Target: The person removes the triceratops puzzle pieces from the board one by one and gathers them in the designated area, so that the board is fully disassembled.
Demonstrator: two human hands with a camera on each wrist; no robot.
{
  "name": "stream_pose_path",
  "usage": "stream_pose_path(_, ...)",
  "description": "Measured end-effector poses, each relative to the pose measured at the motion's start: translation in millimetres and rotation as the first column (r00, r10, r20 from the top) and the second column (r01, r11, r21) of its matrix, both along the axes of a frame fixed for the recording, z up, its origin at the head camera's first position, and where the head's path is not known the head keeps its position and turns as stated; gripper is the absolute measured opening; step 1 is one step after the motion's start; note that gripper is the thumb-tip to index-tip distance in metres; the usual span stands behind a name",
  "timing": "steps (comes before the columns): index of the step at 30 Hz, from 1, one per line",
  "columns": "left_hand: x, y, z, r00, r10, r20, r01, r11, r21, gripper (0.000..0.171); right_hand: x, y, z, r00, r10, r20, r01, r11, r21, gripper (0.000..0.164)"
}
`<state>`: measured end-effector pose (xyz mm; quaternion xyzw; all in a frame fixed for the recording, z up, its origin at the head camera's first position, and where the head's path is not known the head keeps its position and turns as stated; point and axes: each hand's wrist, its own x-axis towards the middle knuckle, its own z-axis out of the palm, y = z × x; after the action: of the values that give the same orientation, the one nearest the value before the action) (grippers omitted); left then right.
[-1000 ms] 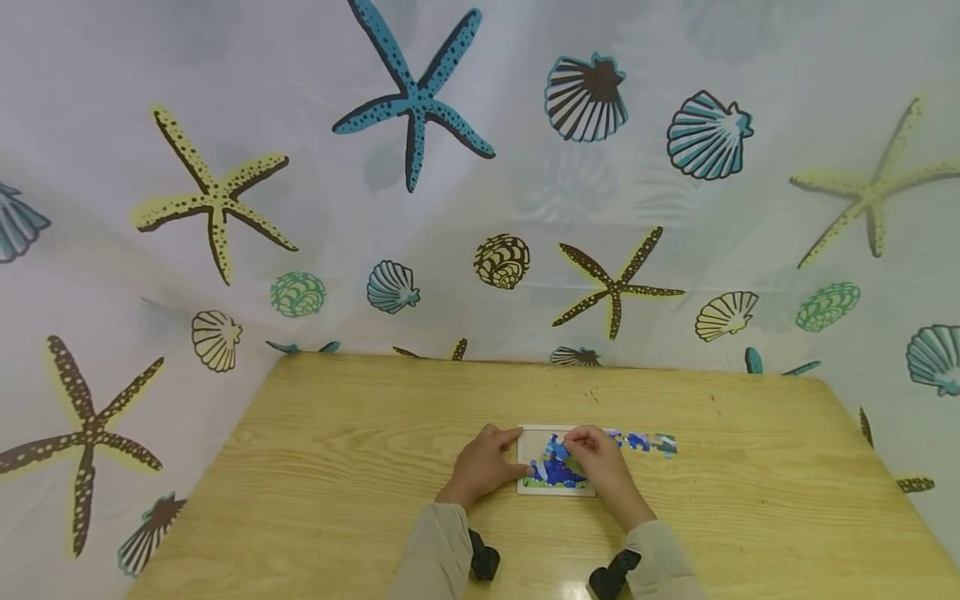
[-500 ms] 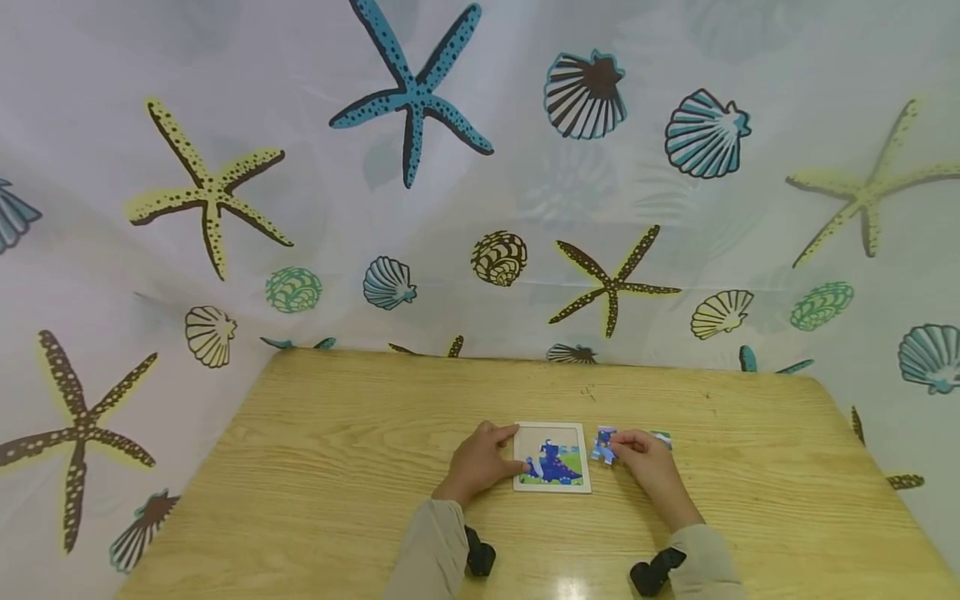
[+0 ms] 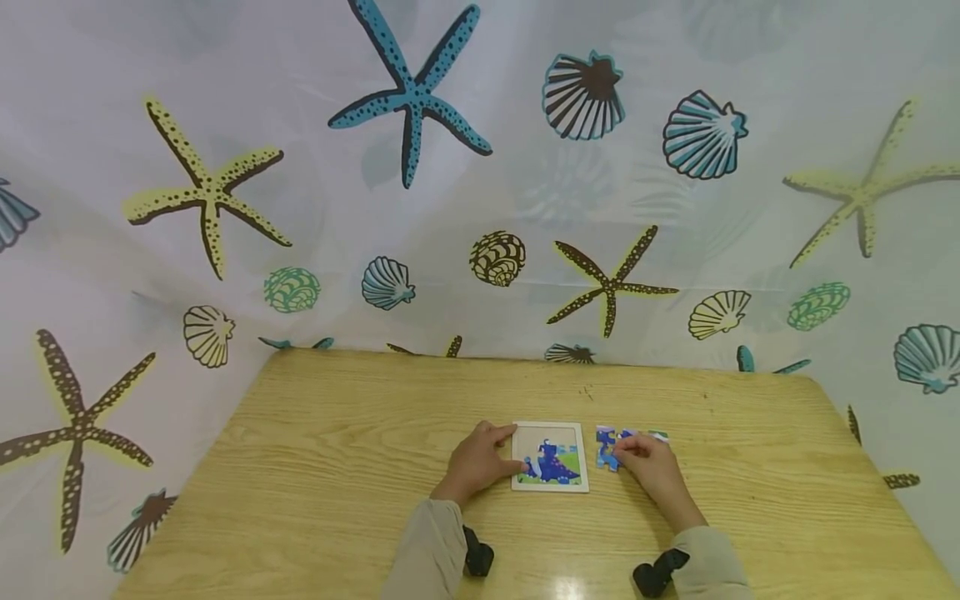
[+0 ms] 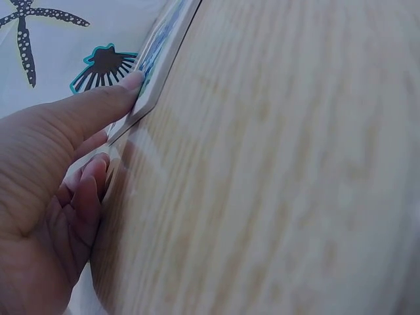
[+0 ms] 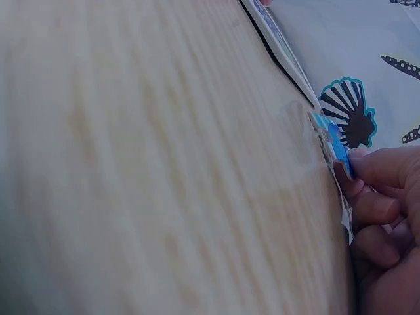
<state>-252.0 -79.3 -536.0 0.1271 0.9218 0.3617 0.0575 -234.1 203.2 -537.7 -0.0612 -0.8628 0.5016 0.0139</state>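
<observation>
A square jigsaw puzzle tray [image 3: 550,489] with a pale rim lies on the table, partly filled with pieces showing a blue-purple dinosaur. My left hand [image 3: 480,462] holds its left side, the thumb over the rim and the index finger at the far left corner. In the left wrist view, the thumb [image 4: 105,108] lies on the tray's edge while other fingers curl beside it. Right of the tray, my right hand [image 3: 656,471] pinches a blue puzzle piece [image 5: 336,141] between thumb and fingertips, close to the tabletop. The fingers partly hide this piece in the head view.
Loose puzzle pieces [image 3: 606,435] lie in a row right of the tray, some partly covered by the right hand. A greenish piece [image 3: 659,435] is at the row's far end. Behind the wooden table [image 3: 375,400] hangs a curtain [image 3: 465,192] printed with starfish and shells.
My right hand has moved from over the tray rightward to the loose pieces and now pinches one there. The left hand stays on the tray's left side.
</observation>
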Motion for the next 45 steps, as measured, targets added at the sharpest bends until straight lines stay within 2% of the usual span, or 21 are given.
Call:
stream_pose_path(8,0.7,-1,0.0,1.000,0.002,-0.009,-0.002,1.000,0.003,0.069,0.8,-2,-1.1,0.999,-0.004,-0.039,0.006,0.999,0.039,0.007)
stream_pose_path(20,-0.1,0,3.5,1.000,0.012,-0.018,-0.012,1.000,-0.015,0.069,0.5,-1,4.5,1.000,-0.029,0.004,0.030,0.999,-0.035,0.014)
stream_pose_path(29,-2.9,1,-4.6,1.000,0.005,-0.011,-0.005,1.000,-0.005,0.070,2.2,2,4.8,0.998,-0.055,0.011,0.055,0.996,-0.067,0.021)
stream_pose_path(38,-3.7,1,-10.5,1.000,0.002,-0.002,-0.002,1.000,0.000,0.070,2.7,1,1.6,0.997,-0.081,0.017,0.082,0.991,-0.101,0.021)
stream_pose_path(45,-3.7,-1,-8.0,1.000,0.012,-0.008,-0.012,1.000,-0.009,0.070,-0.4,-12,8.1,1.000,-0.014,0.012,0.015,0.994,-0.110,0.021)
